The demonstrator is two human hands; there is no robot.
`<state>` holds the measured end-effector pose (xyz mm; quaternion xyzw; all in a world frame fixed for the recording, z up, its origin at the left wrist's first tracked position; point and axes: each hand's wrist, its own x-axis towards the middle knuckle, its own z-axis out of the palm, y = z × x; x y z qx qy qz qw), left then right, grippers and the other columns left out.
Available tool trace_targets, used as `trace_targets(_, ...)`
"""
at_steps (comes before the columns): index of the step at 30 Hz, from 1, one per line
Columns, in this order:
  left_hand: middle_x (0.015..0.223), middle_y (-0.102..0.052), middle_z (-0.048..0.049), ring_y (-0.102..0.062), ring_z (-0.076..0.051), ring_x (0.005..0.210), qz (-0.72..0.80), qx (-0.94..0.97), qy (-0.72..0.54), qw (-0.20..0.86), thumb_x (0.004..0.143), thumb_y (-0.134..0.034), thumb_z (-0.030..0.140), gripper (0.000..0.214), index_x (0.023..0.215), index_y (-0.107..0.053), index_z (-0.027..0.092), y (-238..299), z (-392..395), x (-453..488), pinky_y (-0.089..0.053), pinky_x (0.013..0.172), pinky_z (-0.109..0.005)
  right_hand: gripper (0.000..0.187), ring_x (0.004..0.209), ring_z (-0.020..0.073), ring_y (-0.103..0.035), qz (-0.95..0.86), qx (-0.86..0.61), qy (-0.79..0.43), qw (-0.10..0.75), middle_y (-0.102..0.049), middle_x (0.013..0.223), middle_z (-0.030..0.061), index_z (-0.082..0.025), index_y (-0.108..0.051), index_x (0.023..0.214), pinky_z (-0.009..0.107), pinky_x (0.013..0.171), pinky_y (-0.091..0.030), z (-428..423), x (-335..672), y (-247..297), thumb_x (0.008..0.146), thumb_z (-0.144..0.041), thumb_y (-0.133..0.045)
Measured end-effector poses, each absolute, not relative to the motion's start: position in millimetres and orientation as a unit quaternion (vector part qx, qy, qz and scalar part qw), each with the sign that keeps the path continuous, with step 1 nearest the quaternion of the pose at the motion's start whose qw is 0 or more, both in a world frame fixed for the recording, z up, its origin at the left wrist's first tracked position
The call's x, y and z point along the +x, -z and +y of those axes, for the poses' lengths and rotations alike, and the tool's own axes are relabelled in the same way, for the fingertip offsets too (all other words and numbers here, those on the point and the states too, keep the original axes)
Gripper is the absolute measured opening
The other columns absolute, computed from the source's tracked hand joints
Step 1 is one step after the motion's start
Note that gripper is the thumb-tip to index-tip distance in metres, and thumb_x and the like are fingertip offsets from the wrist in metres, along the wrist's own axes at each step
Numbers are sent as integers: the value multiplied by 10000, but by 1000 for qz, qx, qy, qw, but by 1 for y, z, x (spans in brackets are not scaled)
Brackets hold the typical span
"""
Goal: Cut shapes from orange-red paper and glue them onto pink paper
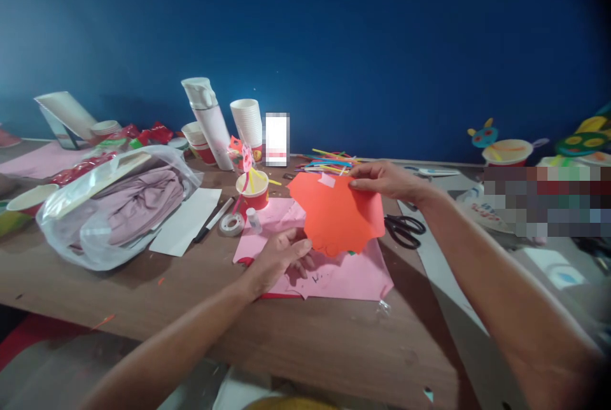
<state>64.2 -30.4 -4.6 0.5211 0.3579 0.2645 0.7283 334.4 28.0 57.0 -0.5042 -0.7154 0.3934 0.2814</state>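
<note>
A sheet of orange paper (337,216) with a jagged cut outline is held up above the table, with a small pale pink piece (326,179) on its top edge. My right hand (382,181) pinches its upper right edge between thumb and fingers. At the lower left edge, my left hand (284,254) has the thumb in front and a finger partly hidden behind the paper; its other fingers curl below. Pink paper (351,282) with pen marks lies underneath. Black-handled scissors (405,232) rest right of the orange sheet.
A decorated paper cup (252,190), a tape roll (231,224) and a small white bottle (254,220) stand behind my left hand. Further back are a tall flask (207,123), stacked cups (247,123) and colourful pipe cleaners (331,160). A plastic bag (114,206) lies left.
</note>
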Motion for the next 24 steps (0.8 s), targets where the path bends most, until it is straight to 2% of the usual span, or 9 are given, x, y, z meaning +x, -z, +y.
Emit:
trace_targets(6,511,-593,-23,-535,-100,418,414,461,-300,725,727,-626,398,308,754,-576,96,5,-41,79,-408,428,-201,206,700,153,-584,-746,-533,-291,274,-667,787,-8,-223,-647,862,267,620,-424,27,313,-45,797,-379,-529)
trace_targets(10,487,-564,-10,-507,-97,416,431,443,-349,704,748,-583,356,266,728,-601,92,6,-40,78,-390,413,-203,290,859,177,-601,-718,-574,-159,360,-668,995,33,-223,-607,1044,282,714,-443,16,317,-40,826,-376,-494)
trace_targets(12,499,-567,-10,-512,-99,439,427,442,-372,695,752,-577,337,246,728,-601,93,4,-39,74,-404,431,-206,305,927,193,-593,-696,-615,-66,364,-646,1078,48,-220,-603,1064,285,753,-436,3,330,-36,835,-378,-477)
trace_targets(13,511,-572,-12,-513,-99,446,427,444,-381,690,753,-577,331,239,726,-599,95,3,-38,72,-406,435,-206,292,891,195,-605,-685,-649,-34,329,-660,1042,47,-222,-617,1039,285,736,-434,-6,338,-33,844,-369,-456)
trace_targets(16,570,-600,-24,-505,-92,440,427,446,-400,678,759,-577,323,227,721,-591,100,2,-36,68,-395,426,-204,283,763,214,-631,-675,-729,-32,109,-695,909,40,-247,-652,981,283,631,-422,-35,364,-20,836,-369,-442)
trace_targets(18,613,-618,-36,-505,-83,442,417,453,-405,675,769,-572,324,231,714,-591,101,2,-36,67,-395,432,-200,252,769,229,-635,-681,-729,-44,55,-694,879,56,-236,-665,958,284,628,-417,-50,376,-10,796,-331,-497)
trace_targets(19,625,-622,-39,-506,-79,445,412,459,-406,674,774,-570,324,236,707,-594,99,2,-36,67,-397,438,-197,279,779,229,-634,-683,-729,-43,20,-687,892,57,-239,-645,1015,283,625,-416,-55,380,-5,790,-306,-495)
trace_targets(24,636,-626,-41,-506,-69,445,400,474,-396,677,778,-582,333,256,683,-610,97,5,-36,67,-387,421,-181,375,898,278,-604,-692,-722,-14,-14,-646,1000,105,-222,-597,1116,331,693,-424,-58,382,9,758,-225,-483)
